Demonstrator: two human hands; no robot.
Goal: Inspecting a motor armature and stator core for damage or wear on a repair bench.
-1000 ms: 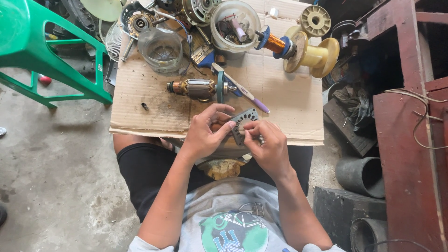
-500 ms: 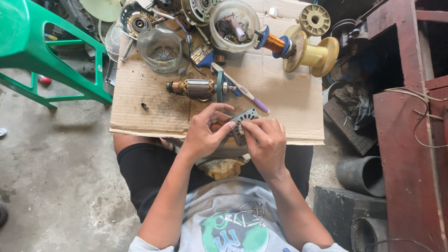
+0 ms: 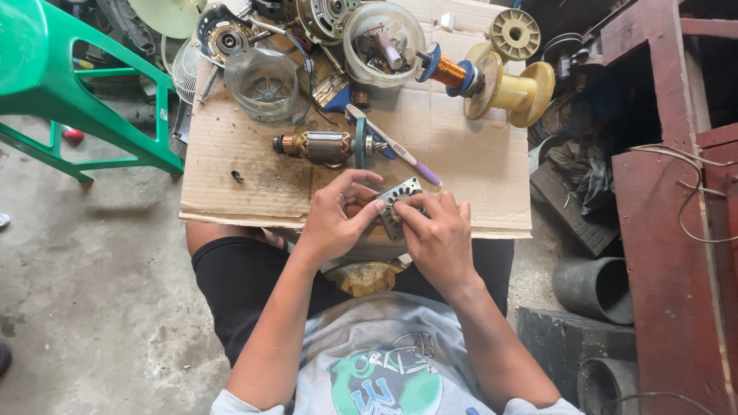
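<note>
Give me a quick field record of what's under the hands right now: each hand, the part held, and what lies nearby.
left hand: grips the metal stator plate from its left side, thumb on its edge
right hand: covers the plate's right side, fingers on top
metal stator plate: held over the near edge of the cardboard sheet
motor armature: lies on the cardboard just beyond the hands
toothbrush: beside the armature
clear jar: far left of the cardboard
green stool: left, on the floor

Brown cardboard (image 3: 254,165), green chair (image 3: 73,92) — copper-wound rotor (image 3: 319,146), cream spool (image 3: 511,92), purple-handled toothbrush (image 3: 396,146).
</note>
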